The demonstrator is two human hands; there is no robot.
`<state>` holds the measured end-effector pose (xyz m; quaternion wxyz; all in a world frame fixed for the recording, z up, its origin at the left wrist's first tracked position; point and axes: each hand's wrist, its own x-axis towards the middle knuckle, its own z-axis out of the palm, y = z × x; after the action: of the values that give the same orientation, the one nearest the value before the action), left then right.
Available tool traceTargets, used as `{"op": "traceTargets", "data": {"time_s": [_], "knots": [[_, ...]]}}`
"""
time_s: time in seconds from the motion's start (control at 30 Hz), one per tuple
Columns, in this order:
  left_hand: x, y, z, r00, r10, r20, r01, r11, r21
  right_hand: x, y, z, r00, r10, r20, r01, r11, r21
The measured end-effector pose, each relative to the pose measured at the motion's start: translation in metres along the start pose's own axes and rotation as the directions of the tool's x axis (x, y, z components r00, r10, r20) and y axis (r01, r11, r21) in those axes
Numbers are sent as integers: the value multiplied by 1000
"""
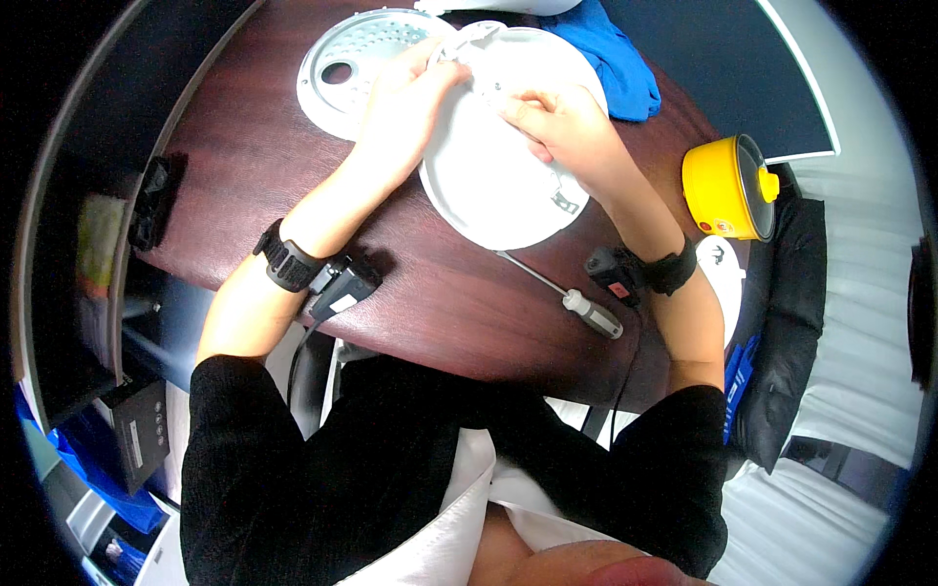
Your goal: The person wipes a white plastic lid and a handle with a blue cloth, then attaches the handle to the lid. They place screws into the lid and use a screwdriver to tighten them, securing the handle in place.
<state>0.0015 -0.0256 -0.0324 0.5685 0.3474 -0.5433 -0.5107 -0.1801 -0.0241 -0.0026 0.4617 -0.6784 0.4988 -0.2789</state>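
Observation:
Two white round plastic pieces lie at the far side of the table. A smooth disc (pixel 474 186) is nearest me, and a perforated disc (pixel 337 103) with one dark hole is to its left. My left hand (pixel 405 103) reaches over where they meet, fingers closed on a small white plastic part (pixel 479 37) at the far edge of the smooth disc. Over that disc's right half, my right hand (pixel 567 127) has its thumb and fingers pinched together; whatever they hold is hidden. A screwdriver (pixel 576 305) with a grey handle lies just nearer me, its shaft pointing toward the disc.
A yellow pot (pixel 721 190) with a lid stands at the right edge of the brown table (pixel 234 176). Blue cloth (pixel 616 63) lies behind the smooth disc. Small black devices (pixel 344 290) with cables hang at both wrists. Dark panels stand on the left and far right.

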Motion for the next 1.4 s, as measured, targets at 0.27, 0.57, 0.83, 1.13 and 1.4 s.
{"op": "traceTargets", "data": {"time_s": [0.27, 0.57, 0.83, 1.13, 1.4], "knots": [[0, -3, -2, 1000, -14, 18, 14, 999, -44, -2, 1, 13, 994, 34, -100, -16, 984, 177], [-1, -1, -1, 1000, -12, 5, 12, 998, -61, 7, -1, 5, 997, 76, -32, -77, 997, -1], [1, -4, -2, 1000, -22, 17, 23, 998, -58, 10, 5, 4, 996, 59, -60, -61, 998, -24], [2, -6, -5, 999, 32, 29, -33, 999, 30, 1, 1, 17, 924, -284, -256, 177, 911, -371], [0, 0, -3, 1000, 0, 27, 0, 1000, -14, -2, -8, 17, 883, -408, -233, 219, 796, -564]]}}
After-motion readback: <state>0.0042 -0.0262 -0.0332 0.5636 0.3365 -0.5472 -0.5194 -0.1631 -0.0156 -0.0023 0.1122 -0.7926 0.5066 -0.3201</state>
